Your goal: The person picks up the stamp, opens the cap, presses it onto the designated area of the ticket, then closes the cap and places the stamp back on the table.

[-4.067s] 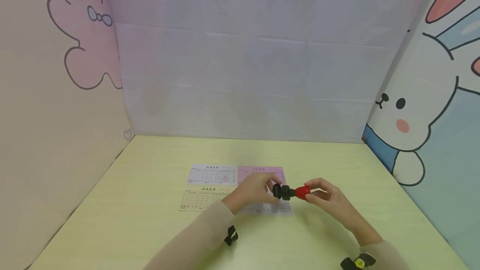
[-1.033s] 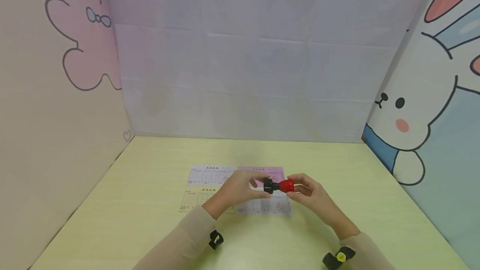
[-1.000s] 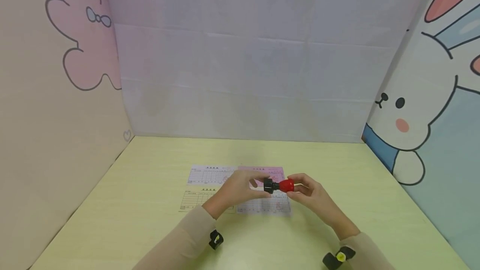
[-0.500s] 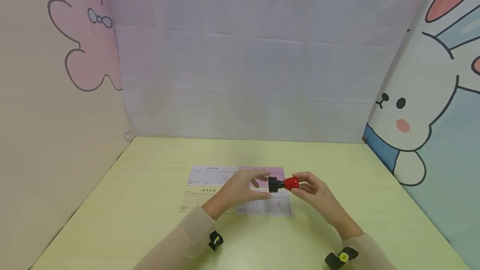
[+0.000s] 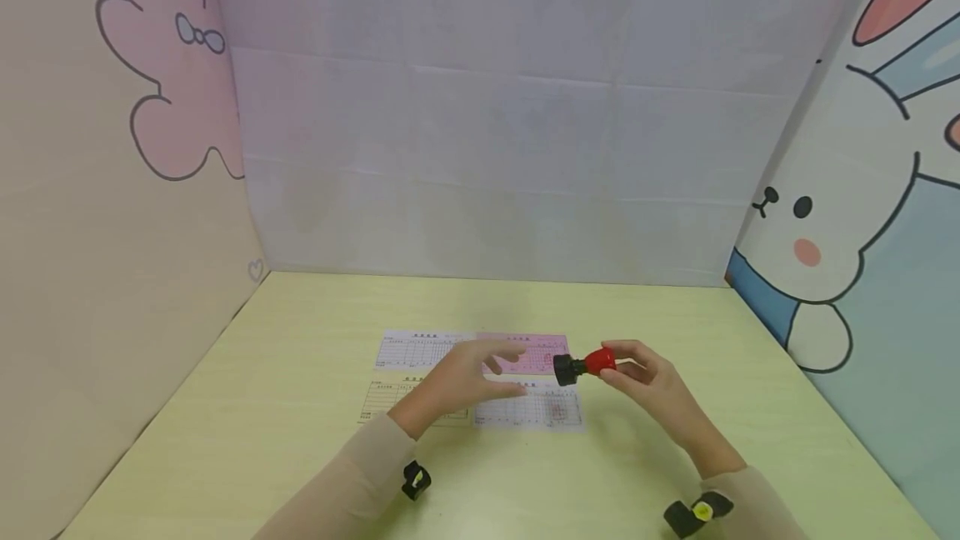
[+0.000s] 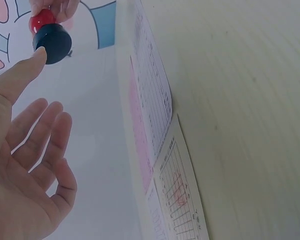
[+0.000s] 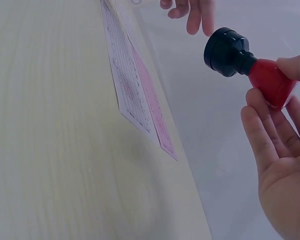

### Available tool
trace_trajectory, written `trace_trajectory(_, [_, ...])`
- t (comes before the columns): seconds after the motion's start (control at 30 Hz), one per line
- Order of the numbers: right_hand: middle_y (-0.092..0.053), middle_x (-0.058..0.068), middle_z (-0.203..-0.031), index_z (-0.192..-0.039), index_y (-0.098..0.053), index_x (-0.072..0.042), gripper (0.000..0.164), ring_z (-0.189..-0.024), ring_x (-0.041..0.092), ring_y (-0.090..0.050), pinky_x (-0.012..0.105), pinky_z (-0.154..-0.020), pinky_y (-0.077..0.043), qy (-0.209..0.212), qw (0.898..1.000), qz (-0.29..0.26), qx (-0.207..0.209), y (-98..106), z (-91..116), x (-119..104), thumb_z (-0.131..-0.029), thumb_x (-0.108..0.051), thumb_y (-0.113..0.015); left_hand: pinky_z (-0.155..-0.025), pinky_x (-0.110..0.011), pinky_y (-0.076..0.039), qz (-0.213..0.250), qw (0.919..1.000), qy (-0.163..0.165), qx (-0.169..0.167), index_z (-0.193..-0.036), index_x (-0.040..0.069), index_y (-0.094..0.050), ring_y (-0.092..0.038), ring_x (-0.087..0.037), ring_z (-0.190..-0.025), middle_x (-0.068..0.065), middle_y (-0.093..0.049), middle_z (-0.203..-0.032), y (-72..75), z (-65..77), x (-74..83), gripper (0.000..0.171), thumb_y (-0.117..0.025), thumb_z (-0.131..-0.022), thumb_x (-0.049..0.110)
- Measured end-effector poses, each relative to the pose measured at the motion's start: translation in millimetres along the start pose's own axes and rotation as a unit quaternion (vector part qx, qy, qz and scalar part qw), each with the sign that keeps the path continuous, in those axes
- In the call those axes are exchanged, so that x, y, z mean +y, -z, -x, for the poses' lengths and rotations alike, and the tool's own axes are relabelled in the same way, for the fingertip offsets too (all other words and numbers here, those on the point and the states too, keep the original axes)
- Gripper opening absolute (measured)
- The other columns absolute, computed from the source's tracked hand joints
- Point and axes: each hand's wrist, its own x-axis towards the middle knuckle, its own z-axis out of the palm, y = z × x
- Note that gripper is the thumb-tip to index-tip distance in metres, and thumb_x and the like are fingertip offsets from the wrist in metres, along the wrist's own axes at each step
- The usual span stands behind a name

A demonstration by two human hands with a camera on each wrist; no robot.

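A stamp (image 5: pixel 583 365) with a red handle and a black round base hangs above the table, lying sideways with the base pointing left. My right hand (image 5: pixel 636 373) pinches its red handle (image 7: pixel 267 80) between thumb and fingertips. My left hand (image 5: pixel 472 372) is just left of the stamp with its fingers spread and relaxed, holding nothing. In the left wrist view its thumb tip lies close to the black base (image 6: pixel 52 42). Under both hands lie printed forms: a pink sheet (image 5: pixel 525 352) and a white sheet (image 5: pixel 422 350).
Two more white forms (image 5: pixel 534 411) lie in front of the first two on the pale yellow-green table (image 5: pixel 300 340). Cartoon-printed panels (image 5: pixel 862 215) wall the table at left, back and right. Black straps (image 5: pixel 415 479) sit on both wrists.
My left hand let go of the stamp's black base and drew back to the left, fingers opening. My right hand carried the stamp a little to the right.
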Motion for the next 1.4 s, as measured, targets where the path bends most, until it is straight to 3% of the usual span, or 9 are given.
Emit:
trace_trajectory(0.3, [-0.065,0.015,-0.117,-0.136,-0.059,-0.01,0.045,-0.094,0.024,-0.066,0.026,-0.08,-0.055,0.012,0.998,0.057,0.022,11,4,-2,-0.095,-0.022,-0.072,-0.077,-0.029,-0.054,0.005,0.9999,-0.001,0.016,-0.133,0.023,-0.066,-0.065,-0.017,-0.099,0.0,-0.068,-0.125,8.1,7.5,-11.9,0.054,-0.083,-0.084,0.038])
trace_trajectory(0.5, [-0.062,0.013,-0.117,-0.134,-0.06,-0.008,0.043,-0.091,0.018,-0.064,0.025,-0.077,-0.056,0.035,0.997,0.06,0.027,16,4,4,-0.094,-0.018,-0.073,-0.075,-0.031,-0.055,0.026,0.9995,-0.004,0.019,-0.134,0.021,-0.065,-0.065,-0.026,-0.101,-0.007,-0.068,-0.125,13.4,12.5,-19.0,0.054,-0.083,-0.084,0.034])
trace_trajectory(0.67, [-0.061,0.014,-0.118,-0.135,-0.06,-0.006,0.044,-0.09,0.018,-0.063,0.026,-0.074,-0.056,0.043,0.996,0.08,0.017,21,4,7,-0.094,-0.015,-0.073,-0.076,-0.033,-0.055,0.018,0.9995,0.012,0.022,-0.133,0.022,-0.065,-0.065,-0.022,-0.1,-0.005,-0.069,-0.122,17.6,15.9,-21.6,0.054,-0.082,-0.084,0.034])
trace_trajectory(1.03, [-0.06,0.014,-0.122,-0.136,-0.06,-0.005,0.046,-0.092,0.018,-0.061,0.026,-0.077,-0.053,0.021,0.994,0.105,-0.017,26,2,16,-0.093,-0.016,-0.073,-0.078,-0.035,-0.054,0.008,0.9985,0.038,0.038,-0.13,0.02,-0.067,-0.062,-0.015,-0.097,-0.002,-0.069,-0.12,30.1,24.6,-34.2,0.05,-0.082,-0.085,0.037])
trace_trajectory(1.4, [-0.059,0.013,-0.124,-0.137,-0.06,-0.008,0.047,-0.093,0.018,-0.061,0.027,-0.076,-0.05,0.015,0.991,0.125,-0.047,26,1,21,-0.093,-0.017,-0.073,-0.075,-0.035,-0.054,0.004,0.9974,0.046,0.054,-0.132,0.013,-0.066,-0.063,-0.022,-0.098,-0.004,-0.069,-0.12,44.5,34.8,-46.7,0.054,-0.083,-0.085,0.032])
